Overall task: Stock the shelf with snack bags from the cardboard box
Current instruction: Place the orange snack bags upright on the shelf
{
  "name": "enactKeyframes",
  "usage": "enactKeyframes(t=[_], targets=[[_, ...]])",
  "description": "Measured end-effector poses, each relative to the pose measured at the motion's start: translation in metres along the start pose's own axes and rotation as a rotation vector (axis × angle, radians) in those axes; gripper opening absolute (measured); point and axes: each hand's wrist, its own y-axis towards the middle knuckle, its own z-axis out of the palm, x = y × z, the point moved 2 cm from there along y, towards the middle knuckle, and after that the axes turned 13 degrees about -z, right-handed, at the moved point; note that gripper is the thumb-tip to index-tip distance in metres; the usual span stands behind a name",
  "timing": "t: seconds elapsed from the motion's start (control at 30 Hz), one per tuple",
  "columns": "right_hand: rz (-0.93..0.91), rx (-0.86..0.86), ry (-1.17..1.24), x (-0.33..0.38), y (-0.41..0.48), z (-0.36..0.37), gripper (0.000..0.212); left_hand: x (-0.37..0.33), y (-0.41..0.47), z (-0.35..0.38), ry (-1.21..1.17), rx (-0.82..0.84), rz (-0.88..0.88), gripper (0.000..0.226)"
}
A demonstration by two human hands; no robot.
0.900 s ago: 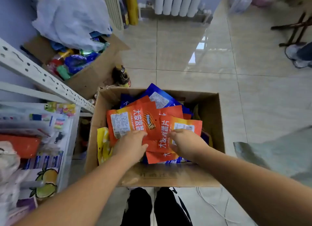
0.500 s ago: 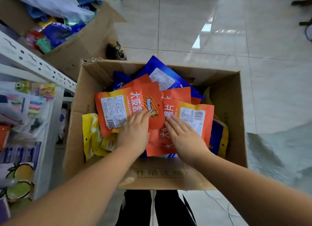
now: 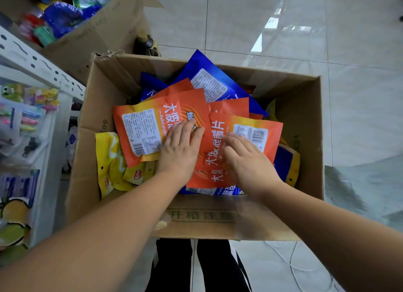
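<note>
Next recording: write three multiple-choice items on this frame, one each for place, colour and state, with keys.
1. The white metal shelf stands where, relative to the near brown cardboard box? A right; B left; C inside.
2. The snack bags under the left hand and right hand are: A orange; B green; C white.
3. The left hand is: A fisted; B lifting a bag clear; C flat on the bags.
Answers: B, shelf at the frame's left; A, topmost ones are orange; C, straight fingers rest on them.
</note>
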Motion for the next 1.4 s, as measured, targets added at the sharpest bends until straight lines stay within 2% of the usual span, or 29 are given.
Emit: enactKeyframes(t=[0.07, 0.23, 0.4, 0.53, 0.7, 0.8, 0.87, 1.03, 1.13, 1.27, 1.4], targets=[[-0.010, -0.001, 0.019, -0.003, -0.001, 0.001, 0.053, 0.002, 0.000, -0.001, 0.001, -0.043, -0.002, 0.076], [-0.011, 0.002, 0.044, -0.010, -0.004, -0.001, 0.041, 0.011, 0.003, -0.014, -0.197, -0.230, -0.071, 0.029], [0.013, -0.013, 0.059, -0.012, -0.005, -0.023, 0.034, 0.030, 0.008, -0.040, -0.280, -0.288, -0.123, 0.007], [0.023, -0.027, 0.028, -0.015, -0.011, -0.055, 0.035, 0.046, 0.001, -0.080, -0.397, -0.263, -0.184, 0.012], [0.089, -0.099, 0.030, -0.013, -0.017, -0.119, 0.026, 0.074, -0.011, -0.149, -0.407, -0.258, -0.421, 0.016], [0.213, -0.060, 0.049, -0.011, -0.021, -0.160, 0.021, 0.089, -0.016, -0.190, -0.411, -0.219, -0.471, 0.014], [0.306, -0.062, 0.148, -0.013, -0.027, -0.180, 0.017, 0.096, -0.021, -0.215, -0.432, -0.147, -0.465, 0.018], [0.363, -0.279, 0.561, -0.011, -0.049, -0.234, 0.017, 0.107, -0.060, -0.284, -0.568, -0.064, -0.530, 0.008], [0.395, -0.373, 0.865, 0.003, -0.059, -0.277, 0.029, 0.115, -0.093, -0.327, -0.602, -0.072, -0.595, 0.022], [0.298, -0.426, 1.070, 0.029, -0.056, -0.323, 0.024, 0.126, -0.145, -0.380, -0.657, -0.118, -0.640, 0.020], [0.132, -0.432, 1.111, 0.068, -0.037, -0.360, 0.022, 0.142, -0.204, -0.428, -0.683, -0.178, -0.678, 0.015]])
